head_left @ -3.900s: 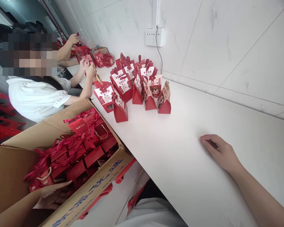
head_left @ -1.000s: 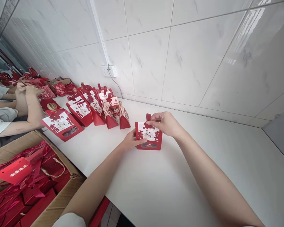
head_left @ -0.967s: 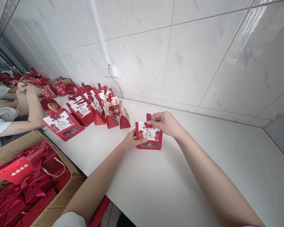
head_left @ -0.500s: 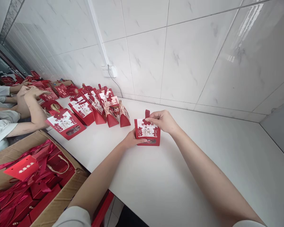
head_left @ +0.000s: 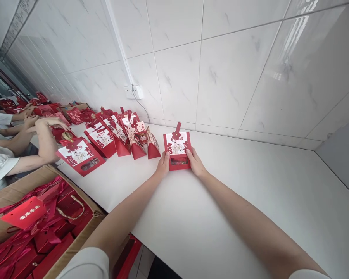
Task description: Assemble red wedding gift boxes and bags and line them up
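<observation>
**First onlooker:** What's in the frame, widest first?

**Second onlooker:** A tiled wall [head_left: 221,69], with a long white counter [head_left: 221,217] running below it. Against the counter's near left edge stands an open cardboard carton [head_left: 96,215] packed with red ribboned boxes.

**First onlooker:** And on the counter?

**Second onlooker:** A row of bags [head_left: 125,133], red and white, stands under the wall socket [head_left: 133,92]. Further left, another person's hand [head_left: 50,123] hovers over more red boxes. It does not belong to the person wearing the camera.

**First onlooker:** Where is the one being handled?

**Second onlooker:** The gift bag [head_left: 177,149] is straight ahead of the person. It is just right of the row, apart from its last bag and close to the wall. It stands tall with its printed face toward the person, its long axis up and down, leaning back slightly. I cannot tell whether its base rests on the counter.

**First onlooker:** And the hands?

**Second onlooker:** There is one on each side. The left hand [head_left: 163,164] is closed on the bag's left edge and the right hand [head_left: 195,162] on its lower right edge, with both thumbs on the front. Neither hand is nearer, since the bag sits squarely between them. The left hand is the one on the row's side.

**First onlooker:** Smallest detail?

**Second onlooker:** A red tab [head_left: 178,128] pokes up from the top, clear of both hands.
</observation>
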A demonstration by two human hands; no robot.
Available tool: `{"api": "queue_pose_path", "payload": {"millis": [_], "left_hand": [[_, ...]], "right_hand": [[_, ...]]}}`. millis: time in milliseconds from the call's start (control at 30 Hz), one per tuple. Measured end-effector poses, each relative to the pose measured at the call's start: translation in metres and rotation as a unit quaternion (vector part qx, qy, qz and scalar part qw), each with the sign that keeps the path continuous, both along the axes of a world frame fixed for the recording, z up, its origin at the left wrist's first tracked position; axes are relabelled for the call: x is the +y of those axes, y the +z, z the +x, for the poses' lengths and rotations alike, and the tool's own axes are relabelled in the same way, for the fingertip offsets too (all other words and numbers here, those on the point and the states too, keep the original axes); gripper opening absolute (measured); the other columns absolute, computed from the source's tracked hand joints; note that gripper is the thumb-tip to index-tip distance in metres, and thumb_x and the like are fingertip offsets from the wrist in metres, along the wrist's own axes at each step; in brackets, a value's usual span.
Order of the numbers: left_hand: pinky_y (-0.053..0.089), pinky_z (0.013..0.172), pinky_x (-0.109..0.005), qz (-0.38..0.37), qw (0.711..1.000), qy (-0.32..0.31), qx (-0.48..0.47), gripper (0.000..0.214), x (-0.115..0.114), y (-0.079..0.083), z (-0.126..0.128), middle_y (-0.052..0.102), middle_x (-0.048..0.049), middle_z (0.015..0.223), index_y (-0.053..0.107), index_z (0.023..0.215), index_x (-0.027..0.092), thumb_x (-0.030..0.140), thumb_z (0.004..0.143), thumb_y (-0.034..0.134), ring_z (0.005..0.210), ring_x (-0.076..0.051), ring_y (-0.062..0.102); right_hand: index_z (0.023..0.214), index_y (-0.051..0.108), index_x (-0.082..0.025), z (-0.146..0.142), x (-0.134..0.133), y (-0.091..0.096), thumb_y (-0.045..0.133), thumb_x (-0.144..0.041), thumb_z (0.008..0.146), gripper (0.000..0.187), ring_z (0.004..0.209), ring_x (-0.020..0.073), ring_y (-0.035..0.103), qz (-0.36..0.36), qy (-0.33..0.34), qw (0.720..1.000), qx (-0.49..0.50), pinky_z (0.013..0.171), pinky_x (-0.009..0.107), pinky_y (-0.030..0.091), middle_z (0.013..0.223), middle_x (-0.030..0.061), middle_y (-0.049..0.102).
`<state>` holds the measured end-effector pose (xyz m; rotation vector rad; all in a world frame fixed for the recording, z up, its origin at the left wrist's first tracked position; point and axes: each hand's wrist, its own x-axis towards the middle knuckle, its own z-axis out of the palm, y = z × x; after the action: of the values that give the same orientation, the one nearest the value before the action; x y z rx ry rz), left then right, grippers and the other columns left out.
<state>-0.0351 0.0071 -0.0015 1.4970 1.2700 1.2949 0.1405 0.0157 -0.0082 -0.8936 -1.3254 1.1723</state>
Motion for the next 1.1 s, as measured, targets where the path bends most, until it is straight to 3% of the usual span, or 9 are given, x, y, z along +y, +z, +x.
{"api": "queue_pose_path", "payload": {"millis": [100, 300, 367, 467, 533, 667, 933, 1100], "left_hand": [[0.036, 0.112, -0.040, 0.008, 0.999, 0.009, -0.043, 0.061, 0.011, 0.002, 0.007, 0.056, -0.0089, 0.137, 0.052, 0.130, 0.021, 0.065, 0.091, 0.036, 0.131, -0.026, 0.048], [0.043, 0.105, -0.039, -0.019, 0.992, -0.027, -0.118, 0.058, 0.020, 0.001, 0.007, 0.059, -0.0096, 0.131, 0.051, 0.126, 0.021, 0.064, 0.089, 0.043, 0.123, -0.025, 0.054], [0.046, 0.100, -0.037, -0.027, 0.993, 0.014, -0.113, 0.056, 0.020, -0.001, 0.004, 0.060, -0.0082, 0.127, 0.048, 0.124, 0.023, 0.065, 0.086, 0.049, 0.119, -0.023, 0.057], [0.046, 0.099, -0.038, -0.040, 0.992, 0.085, -0.081, 0.055, 0.020, -0.004, 0.001, 0.065, -0.0063, 0.116, 0.051, 0.116, 0.023, 0.066, 0.082, 0.054, 0.112, -0.023, 0.060], [0.044, 0.102, -0.039, -0.045, 0.995, 0.058, -0.069, 0.055, 0.019, -0.003, 0.001, 0.067, -0.0073, 0.113, 0.057, 0.112, 0.020, 0.067, 0.084, 0.050, 0.113, -0.024, 0.060], [0.040, 0.109, -0.040, -0.035, 0.996, -0.032, -0.081, 0.059, 0.016, 0.001, 0.004, 0.067, -0.0094, 0.120, 0.064, 0.115, 0.017, 0.065, 0.089, 0.041, 0.118, -0.025, 0.058], [0.042, 0.107, -0.041, -0.010, 0.996, -0.041, -0.084, 0.057, 0.015, 0.001, 0.003, 0.067, -0.0114, 0.121, 0.065, 0.112, 0.014, 0.063, 0.089, 0.045, 0.118, -0.026, 0.059], [0.041, 0.106, -0.040, -0.010, 0.994, -0.060, -0.092, 0.057, 0.016, -0.001, -0.004, 0.068, -0.0108, 0.118, 0.066, 0.111, 0.015, 0.064, 0.085, 0.051, 0.118, -0.026, 0.058]], "right_hand": [[0.138, 0.045, -0.032, 0.000, 0.004, -0.006, 0.040, -0.063, 0.092, 0.055, 0.128, 0.0224, 0.052, -0.008, 0.015, 1.000, 0.001, 0.109, 0.042, 0.041, 0.142, 0.0011, 0.052], [0.137, 0.043, -0.029, 0.005, 0.015, -0.008, 0.041, -0.064, 0.091, 0.058, 0.124, 0.0227, 0.056, -0.024, 0.035, 0.999, 0.011, 0.102, 0.040, 0.049, 0.140, 0.0049, 0.053], [0.134, 0.042, -0.028, 0.005, 0.017, -0.010, 0.041, -0.064, 0.091, 0.056, 0.119, 0.0226, 0.059, -0.024, 0.028, 0.999, 0.004, 0.097, 0.039, 0.052, 0.137, 0.0068, 0.056], [0.124, 0.043, -0.028, 0.005, 0.019, -0.013, 0.045, -0.067, 0.088, 0.054, 0.103, 0.0222, 0.066, -0.039, -0.045, 0.998, -0.009, 0.084, 0.037, 0.056, 0.124, 0.0083, 0.062], [0.111, 0.049, -0.026, 0.006, 0.020, -0.015, 0.046, -0.069, 0.086, 0.050, 0.093, 0.0225, 0.066, -0.048, -0.082, 0.995, -0.024, 0.079, 0.037, 0.055, 0.110, 0.0072, 0.066], [0.094, 0.060, -0.024, 0.009, 0.019, -0.014, 0.038, -0.068, 0.090, 0.050, 0.094, 0.0247, 0.062, -0.014, -0.039, 0.998, -0.052, 0.088, 0.040, 0.051, 0.101, 0.0062, 0.068], [0.108, 0.067, -0.023, 0.011, 0.017, -0.013, 0.033, -0.062, 0.095, 0.053, 0.105, 0.0257, 0.060, 0.046, -0.045, 0.994, -0.083, 0.097, 0.041, 0.045, 0.112, 0.0074, 0.067], [0.112, 0.068, -0.024, 0.014, 0.020, -0.013, 0.040, -0.063, 0.093, 0.051, 0.112, 0.0258, 0.059, 0.036, -0.032, 0.997, -0.059, 0.101, 0.040, 0.044, 0.120, 0.0064, 0.066]]}}
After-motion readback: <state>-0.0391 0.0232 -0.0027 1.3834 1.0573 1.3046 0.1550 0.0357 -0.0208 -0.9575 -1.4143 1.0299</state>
